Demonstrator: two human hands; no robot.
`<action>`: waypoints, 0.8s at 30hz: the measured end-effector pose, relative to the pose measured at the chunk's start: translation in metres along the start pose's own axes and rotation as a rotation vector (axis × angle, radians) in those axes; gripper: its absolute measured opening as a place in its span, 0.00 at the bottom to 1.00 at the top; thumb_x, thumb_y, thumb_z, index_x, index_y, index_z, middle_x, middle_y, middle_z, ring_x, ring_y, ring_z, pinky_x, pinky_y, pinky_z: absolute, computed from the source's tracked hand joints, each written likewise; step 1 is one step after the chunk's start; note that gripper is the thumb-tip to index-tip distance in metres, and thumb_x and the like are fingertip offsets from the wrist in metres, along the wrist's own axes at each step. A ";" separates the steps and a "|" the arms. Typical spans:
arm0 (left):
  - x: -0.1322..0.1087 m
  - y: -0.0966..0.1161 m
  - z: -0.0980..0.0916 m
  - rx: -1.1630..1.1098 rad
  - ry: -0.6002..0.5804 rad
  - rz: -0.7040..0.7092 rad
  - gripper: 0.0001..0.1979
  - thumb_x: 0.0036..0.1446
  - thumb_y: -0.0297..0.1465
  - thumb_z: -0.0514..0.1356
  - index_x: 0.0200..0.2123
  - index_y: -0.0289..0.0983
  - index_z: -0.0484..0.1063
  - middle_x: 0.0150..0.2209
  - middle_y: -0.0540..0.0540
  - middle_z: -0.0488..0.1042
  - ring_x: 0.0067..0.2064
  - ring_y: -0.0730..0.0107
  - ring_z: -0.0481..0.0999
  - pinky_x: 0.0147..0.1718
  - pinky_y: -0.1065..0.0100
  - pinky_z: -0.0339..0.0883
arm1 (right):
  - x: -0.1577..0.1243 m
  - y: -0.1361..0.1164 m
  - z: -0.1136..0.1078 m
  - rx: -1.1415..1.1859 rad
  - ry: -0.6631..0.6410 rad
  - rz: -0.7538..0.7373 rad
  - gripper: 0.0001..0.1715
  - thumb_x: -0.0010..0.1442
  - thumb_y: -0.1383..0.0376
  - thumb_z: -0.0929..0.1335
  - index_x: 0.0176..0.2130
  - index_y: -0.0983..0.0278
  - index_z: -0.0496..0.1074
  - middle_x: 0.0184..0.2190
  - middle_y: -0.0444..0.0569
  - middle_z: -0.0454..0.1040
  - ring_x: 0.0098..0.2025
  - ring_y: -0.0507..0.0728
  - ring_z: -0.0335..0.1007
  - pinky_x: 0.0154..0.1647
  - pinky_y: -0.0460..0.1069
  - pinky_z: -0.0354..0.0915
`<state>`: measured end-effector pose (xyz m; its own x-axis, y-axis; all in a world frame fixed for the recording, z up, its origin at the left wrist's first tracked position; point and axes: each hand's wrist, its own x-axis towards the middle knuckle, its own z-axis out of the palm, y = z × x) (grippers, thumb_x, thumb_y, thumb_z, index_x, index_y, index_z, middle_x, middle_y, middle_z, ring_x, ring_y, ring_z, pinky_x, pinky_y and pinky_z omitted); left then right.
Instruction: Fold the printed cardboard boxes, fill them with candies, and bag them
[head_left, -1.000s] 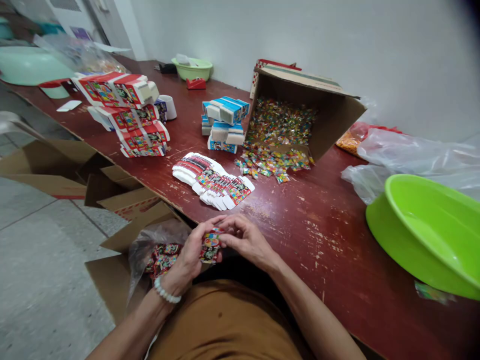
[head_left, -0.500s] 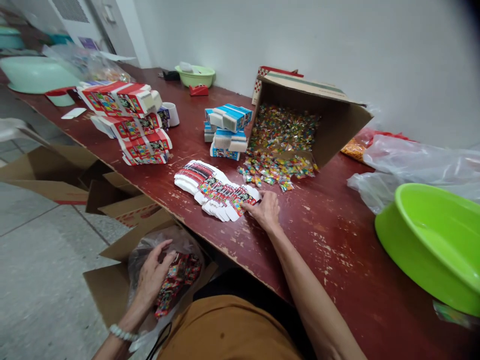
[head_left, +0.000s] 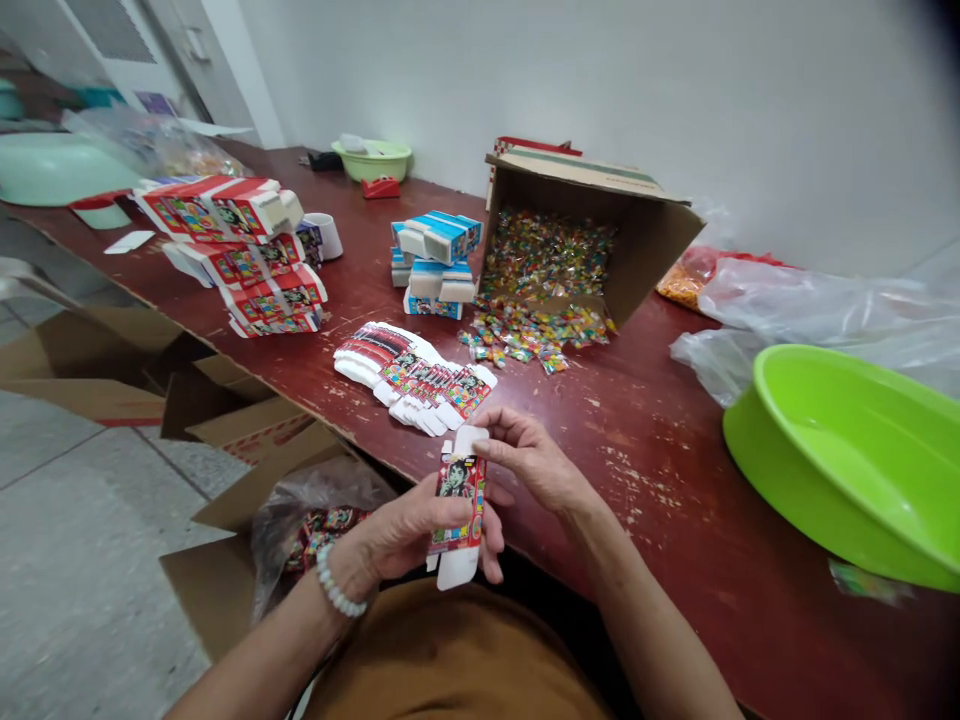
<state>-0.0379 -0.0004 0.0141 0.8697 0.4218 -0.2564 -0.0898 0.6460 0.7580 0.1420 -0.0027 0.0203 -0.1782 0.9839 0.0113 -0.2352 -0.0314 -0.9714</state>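
A small flat carton blank point(head_left: 459, 500), red with a printed figure and white flaps, is upright in front of me at the table's near edge. My left hand point(head_left: 416, 530) grips its lower half from the left. My right hand point(head_left: 529, 462) pinches its white top flap. Just beyond lies a fanned row of the same flat carton blanks point(head_left: 412, 372) on the dark red table point(head_left: 660, 470). Below the table edge stands an open cardboard box with a plastic bag of filled red packs point(head_left: 319, 525).
A tipped cardboard box point(head_left: 645, 235) spills wrapped candies point(head_left: 536, 335) at the table's middle. Blue boxes point(head_left: 435, 255) and red boxes point(head_left: 240, 250) are stacked to the left. A lime green basin point(head_left: 855, 460) and clear plastic bags point(head_left: 817, 310) sit at right. Flattened cartons lie on the floor at left.
My right hand took one flat blank from the fanned row and brought it back. My left hand rose from the bag in the floor box and now holds the blank too.
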 end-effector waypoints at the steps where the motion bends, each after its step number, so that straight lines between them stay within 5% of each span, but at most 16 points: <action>1: 0.000 -0.005 0.000 0.004 0.010 0.005 0.20 0.48 0.42 0.68 0.38 0.32 0.76 0.33 0.40 0.79 0.31 0.59 0.80 0.30 0.66 0.70 | -0.002 0.001 0.003 0.018 -0.004 -0.005 0.17 0.52 0.55 0.76 0.37 0.60 0.72 0.32 0.43 0.74 0.33 0.53 0.69 0.36 0.48 0.66; 10: -0.010 -0.002 0.002 0.085 0.067 0.090 0.18 0.47 0.39 0.69 0.38 0.32 0.77 0.33 0.40 0.79 0.30 0.61 0.80 0.30 0.66 0.72 | -0.018 -0.003 0.018 0.199 -0.056 0.018 0.27 0.52 0.57 0.76 0.50 0.57 0.69 0.38 0.45 0.75 0.37 0.55 0.73 0.35 0.48 0.70; 15: -0.008 -0.001 0.005 0.038 0.125 0.108 0.14 0.48 0.37 0.69 0.30 0.31 0.75 0.25 0.44 0.78 0.23 0.63 0.79 0.25 0.67 0.73 | -0.023 -0.007 0.021 0.200 -0.005 0.022 0.29 0.49 0.59 0.78 0.49 0.58 0.70 0.38 0.46 0.75 0.34 0.54 0.74 0.31 0.47 0.71; 20: -0.006 -0.004 0.009 0.064 0.247 0.142 0.14 0.49 0.36 0.70 0.33 0.32 0.74 0.26 0.45 0.78 0.21 0.64 0.79 0.21 0.70 0.72 | -0.024 -0.004 0.024 0.208 -0.115 0.054 0.24 0.52 0.57 0.76 0.48 0.59 0.72 0.36 0.46 0.76 0.22 0.50 0.68 0.18 0.44 0.65; 24: 0.002 -0.006 0.012 0.076 0.336 0.154 0.16 0.47 0.37 0.70 0.33 0.33 0.71 0.25 0.47 0.77 0.20 0.67 0.76 0.20 0.70 0.71 | -0.023 0.007 0.029 0.099 0.037 0.040 0.15 0.56 0.57 0.73 0.42 0.61 0.76 0.27 0.43 0.74 0.18 0.49 0.63 0.17 0.44 0.60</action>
<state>-0.0295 -0.0107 0.0163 0.6401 0.7036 -0.3087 -0.1602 0.5152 0.8419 0.1164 -0.0303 0.0205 -0.1544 0.9873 -0.0373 -0.3221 -0.0860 -0.9428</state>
